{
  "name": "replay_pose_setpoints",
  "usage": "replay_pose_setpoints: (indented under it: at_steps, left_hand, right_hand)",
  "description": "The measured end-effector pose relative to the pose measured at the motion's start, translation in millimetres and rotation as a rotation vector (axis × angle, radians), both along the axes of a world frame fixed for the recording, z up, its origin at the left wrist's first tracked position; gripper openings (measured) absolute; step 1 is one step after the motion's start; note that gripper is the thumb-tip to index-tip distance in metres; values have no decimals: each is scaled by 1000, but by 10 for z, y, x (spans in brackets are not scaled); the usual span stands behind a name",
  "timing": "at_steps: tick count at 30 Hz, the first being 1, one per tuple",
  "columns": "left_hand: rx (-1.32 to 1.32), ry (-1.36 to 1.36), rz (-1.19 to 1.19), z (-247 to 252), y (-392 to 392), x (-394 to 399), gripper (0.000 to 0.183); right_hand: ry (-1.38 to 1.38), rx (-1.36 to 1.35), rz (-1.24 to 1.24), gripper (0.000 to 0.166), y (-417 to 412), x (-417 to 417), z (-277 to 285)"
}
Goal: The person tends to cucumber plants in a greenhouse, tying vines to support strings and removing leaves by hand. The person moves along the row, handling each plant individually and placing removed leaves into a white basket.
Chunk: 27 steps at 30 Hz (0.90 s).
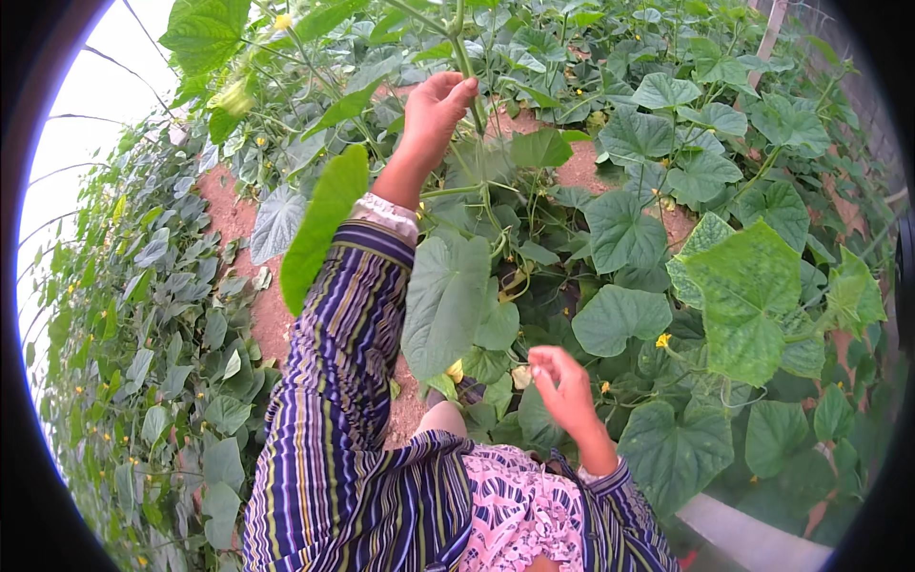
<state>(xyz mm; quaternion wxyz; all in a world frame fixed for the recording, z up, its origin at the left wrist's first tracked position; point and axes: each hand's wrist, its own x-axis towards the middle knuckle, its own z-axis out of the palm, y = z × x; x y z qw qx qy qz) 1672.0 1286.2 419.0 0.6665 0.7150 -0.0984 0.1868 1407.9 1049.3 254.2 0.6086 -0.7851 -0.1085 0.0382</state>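
Note:
My left hand [437,107], reaching far forward, pinches the upright green stem [461,53] of a cucumber vine between thumb and fingers. Below that hand hang a large vine leaf [447,307] and thin side shoots with curled tendrils. Lower and to the right, my right hand [568,393] is in front of my body with its fingers bent and the thumb close to them. It is nearest a low clump of leaves and a small pale, withered piece [522,377]; whether anything thin sits between its fingertips is hard to see.
Dense cucumber plants rise on both sides, with yellow flowers [663,341] among broad leaves [622,322]. Bare reddish soil [268,307] runs between the rows at left. A wooden post [770,36] stands back right. A pale, flat strip [750,533] lies at lower right.

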Motion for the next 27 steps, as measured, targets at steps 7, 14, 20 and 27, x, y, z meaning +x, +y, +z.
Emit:
replay_pose_setpoints:
  at_steps: [7, 14, 20, 27]
  left_hand:
    - [191, -89, -439, 55, 295, 7, 21]
    - [225, -129, -695, -187, 130, -14, 21]
    - [221, -90, -812, -106, 116, -73, 21]
    - [118, -122, -803, -6, 18, -196, 20]
  right_hand:
    - [-379, 9, -307, 37, 413, 1365, 479]
    - [-288, 83, -178, 37, 743, 2269, 414]
    - [-298, 25, -174, 16, 586, 2047, 484]
    - [-412, -188, -260, 18, 443, 1562, 677]
